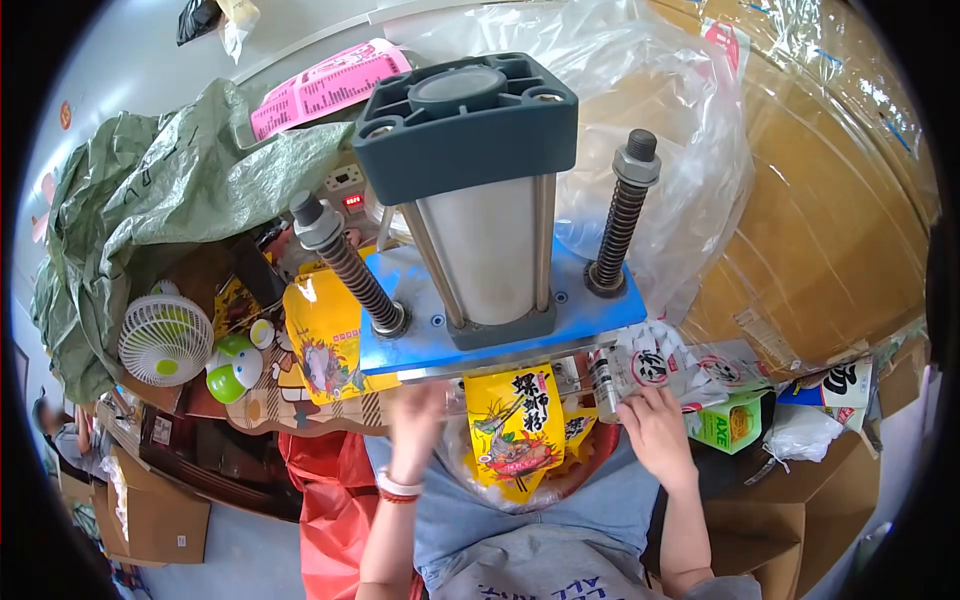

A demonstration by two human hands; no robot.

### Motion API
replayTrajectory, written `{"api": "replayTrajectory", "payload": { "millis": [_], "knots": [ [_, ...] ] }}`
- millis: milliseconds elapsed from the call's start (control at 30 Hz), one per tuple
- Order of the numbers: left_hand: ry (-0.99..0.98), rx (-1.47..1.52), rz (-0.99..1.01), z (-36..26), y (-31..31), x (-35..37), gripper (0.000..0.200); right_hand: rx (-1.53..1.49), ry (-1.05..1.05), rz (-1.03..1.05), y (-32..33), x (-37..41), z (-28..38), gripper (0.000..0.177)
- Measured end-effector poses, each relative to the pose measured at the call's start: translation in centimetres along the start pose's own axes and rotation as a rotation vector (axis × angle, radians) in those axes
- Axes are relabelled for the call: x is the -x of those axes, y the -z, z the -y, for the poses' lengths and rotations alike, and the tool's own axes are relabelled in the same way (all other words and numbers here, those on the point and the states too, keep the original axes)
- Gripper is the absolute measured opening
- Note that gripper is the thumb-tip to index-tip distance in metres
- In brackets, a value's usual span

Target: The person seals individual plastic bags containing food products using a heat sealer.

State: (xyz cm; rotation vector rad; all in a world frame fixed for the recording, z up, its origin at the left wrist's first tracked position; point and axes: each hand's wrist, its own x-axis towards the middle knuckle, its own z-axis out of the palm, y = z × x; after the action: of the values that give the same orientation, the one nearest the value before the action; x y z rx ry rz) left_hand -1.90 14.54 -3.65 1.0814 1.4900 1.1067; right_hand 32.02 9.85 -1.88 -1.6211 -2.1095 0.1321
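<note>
My left hand (413,428) is smeared by motion beside the front edge of a press with a blue plate (460,340). Its fingers cannot be made out. A yellow printed noodle packet (516,425) hangs below the plate between my hands, with more yellow packets (580,430) in a red-rimmed container on my lap. My right hand (655,430) has its fingers curled at the edge of a clear printed plastic bag (606,385), right of the press. A large grey cylinder (485,240) rises from the blue plate, between two bolts with springs.
More yellow packets (325,335) lie left of the press, by a white fan (165,340) and a green-white toy-like object (235,367). On the right are printed bags (720,370), a green AXE pack (728,424) and cardboard boxes (820,270). A red bag (325,500) hangs front left.
</note>
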Motion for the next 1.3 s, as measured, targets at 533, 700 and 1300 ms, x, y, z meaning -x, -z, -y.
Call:
{"api": "replayTrajectory", "payload": {
  "millis": [533,700,1300],
  "knots": [
    [-0.777,-0.615,-0.208,-1.0,2.8,10.4,0.03,-0.324,0.554,-0.245,3.6,-0.7,11.9,0.034],
    [-0.98,-0.602,0.104,-5.4,2.0,13.7,0.033,-0.449,0.802,-0.125,6.0,0.3,12.6,0.033],
    [0.197,0.534,0.129,0.7,-6.1,1.8,0.022,0.116,-0.062,-0.393,-2.9,-6.1,-0.3,0.023]
  ]
}}
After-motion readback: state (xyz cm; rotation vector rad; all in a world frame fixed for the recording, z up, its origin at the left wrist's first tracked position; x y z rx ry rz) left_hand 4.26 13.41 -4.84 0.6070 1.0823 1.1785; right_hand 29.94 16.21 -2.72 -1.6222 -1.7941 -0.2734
